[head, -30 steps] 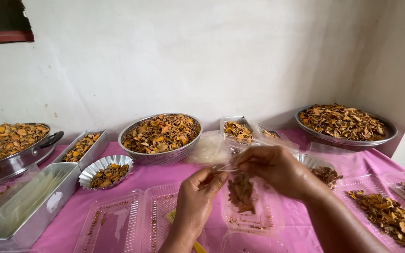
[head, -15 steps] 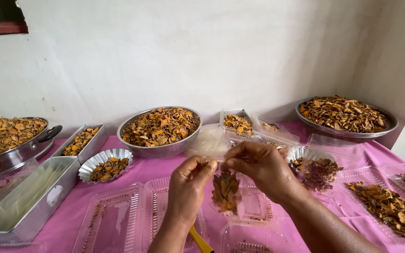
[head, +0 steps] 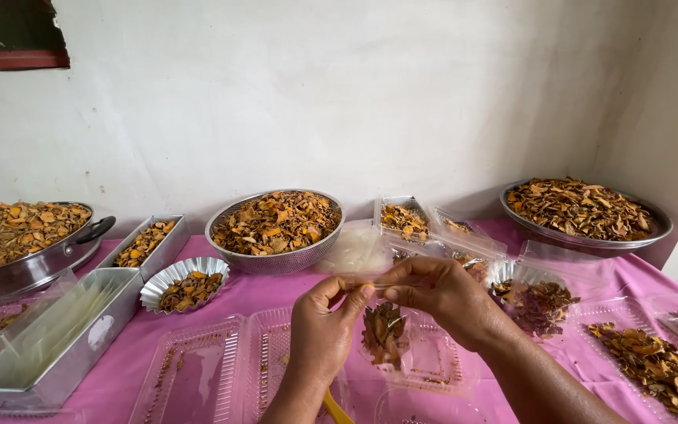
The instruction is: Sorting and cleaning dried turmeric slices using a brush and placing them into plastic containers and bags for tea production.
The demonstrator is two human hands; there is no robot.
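Observation:
My left hand [head: 325, 330] and my right hand [head: 442, 300] pinch the top edge of a small clear plastic bag [head: 384, 334] between them, low in the middle of the view. Dark brown dried chips fill the bag's lower part, and it hangs above clear plastic trays [head: 433, 363] on the pink tablecloth [head: 260, 292]. A yellow stick-like thing [head: 337, 408] pokes out under my left wrist. A metal colander [head: 276, 232] heaped with orange dried slices stands just behind my hands.
A large pan [head: 29, 243] of orange slices sits far left, beside two rectangular metal tins [head: 149, 245], one holding clear bags. A foil cup [head: 186, 284] is left of centre. A round tray [head: 586, 213] of chips stands back right; open clear boxes [head: 645, 361] lie at the right.
Both hands with the bag have drifted slightly left and lower in the view, and the fingertips have come closer together along the bag's top edge.

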